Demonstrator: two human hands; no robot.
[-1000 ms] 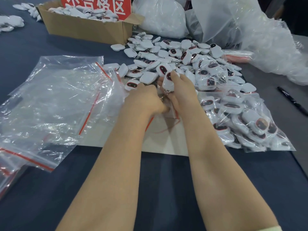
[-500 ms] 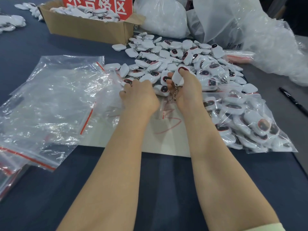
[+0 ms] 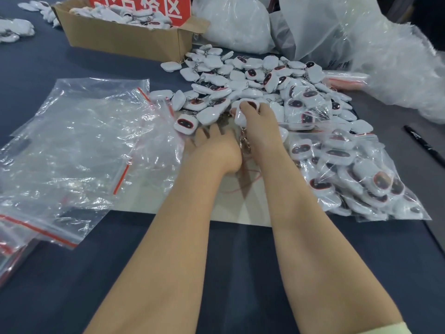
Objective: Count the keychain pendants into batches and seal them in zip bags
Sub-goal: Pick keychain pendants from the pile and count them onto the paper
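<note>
A heap of white keychain pendants [image 3: 240,80] with dark red-rimmed faces lies on the dark blue table, just beyond my hands. My right hand [image 3: 258,127] grips a small bunch of pendants [image 3: 249,106] at the heap's near edge, and a metal clasp [image 3: 244,141] dangles below its palm. My left hand [image 3: 212,150] sits beside it with fingers spread forward, touching the pendants near a face-up one [image 3: 185,124]. Empty zip bags [image 3: 84,141] with red seal strips lie to the left. A filled zip bag [image 3: 361,177] of pendants lies to the right.
A white sheet [image 3: 231,210] with red marks lies under my wrists. At the back left stands a cardboard box [image 3: 125,37] of pendants with a red sign [image 3: 139,6]. Large plastic bags [image 3: 361,44] crowd the back right. A black pen [image 3: 423,145] lies at the right.
Both hands have moved forward to the heap's near edge. My left hand's fingers have spread out from a curled pose. My right hand keeps its grip on the pendants.
</note>
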